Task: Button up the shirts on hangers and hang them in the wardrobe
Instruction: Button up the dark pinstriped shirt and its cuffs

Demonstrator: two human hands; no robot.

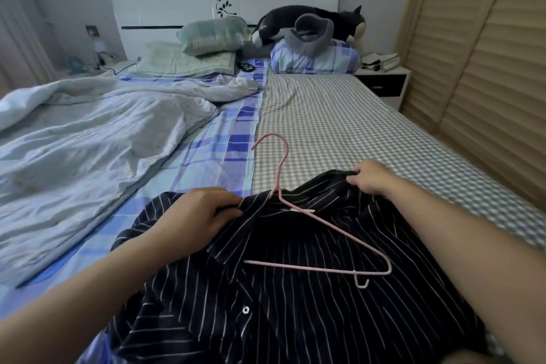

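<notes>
A dark shirt with thin white stripes (pixel 295 313) lies spread on the bed in front of me, front side up and unbuttoned. A pink wire hanger (pixel 322 223) lies on it, its hook pointing away from me and its left arm tucked under the collar. My left hand (pixel 195 213) grips the collar fabric at the left. My right hand (pixel 369 176) pinches the shirt's far right shoulder. A white button (pixel 245 309) shows on the placket.
A crumpled pale quilt (pixel 88 142) covers the bed's left half. Pillows (pixel 212 35) and a black plush toy (pixel 310 23) lie at the headboard. The slatted wardrobe door (pixel 487 68) stands to the right, beside a bedside cabinet (pixel 384 83).
</notes>
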